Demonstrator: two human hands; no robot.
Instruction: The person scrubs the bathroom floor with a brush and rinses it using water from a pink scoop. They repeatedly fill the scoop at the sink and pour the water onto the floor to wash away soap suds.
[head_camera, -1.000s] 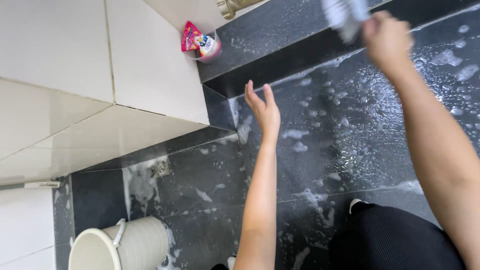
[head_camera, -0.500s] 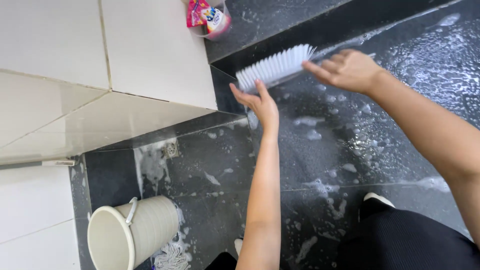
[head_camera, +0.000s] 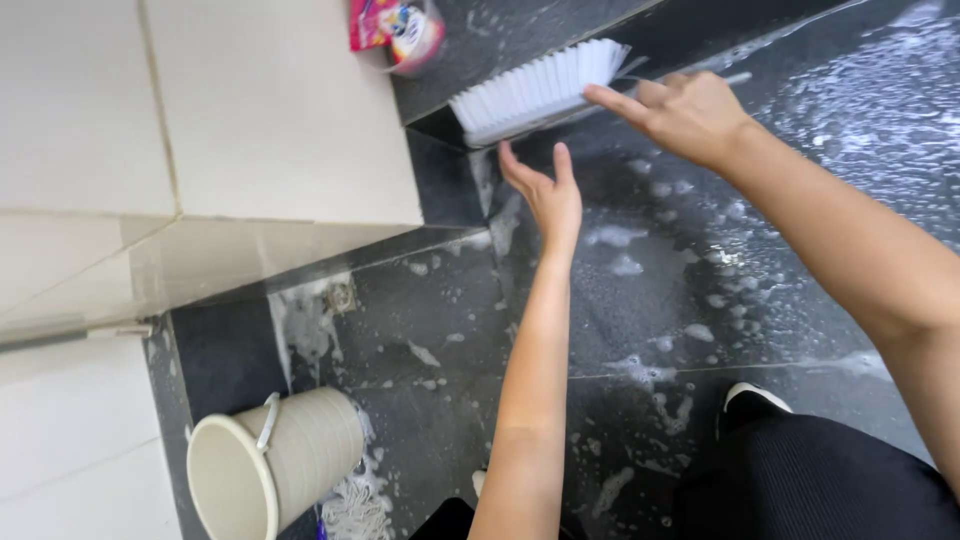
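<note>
Right hand (head_camera: 690, 115): closed over the handle end of a white scrub brush (head_camera: 540, 92), index finger stretched along its back toward the bristles.
Left hand (head_camera: 545, 195): open, fingers spread and pointing up, palm hovering over or resting on the wet floor just below the brush head; holds nothing, and contact cannot be told.
Scrub brush, position: bristles against the dark step edge at the foot of the cream tiled wall (head_camera: 260, 110), at the top of the view.
Scrub brush, handling: judged light and rigid in the back, bristles springy; handle likely slick with suds, so a full wrap near the handle, well behind the bristles, looks the surest hold.
Floor (head_camera: 700, 300): dark speckled tile, wet, scattered with white foam patches; probably slippery underfoot.
Bucket (head_camera: 275, 465): cream plastic with a white handle, lying tilted on its side at lower left, well apart from both hands.
Packet (head_camera: 375, 22): pink and red pouch beside a small tub on the upper ledge.
Shoe (head_camera: 752, 398): dark with a white edge, lower right.
</note>
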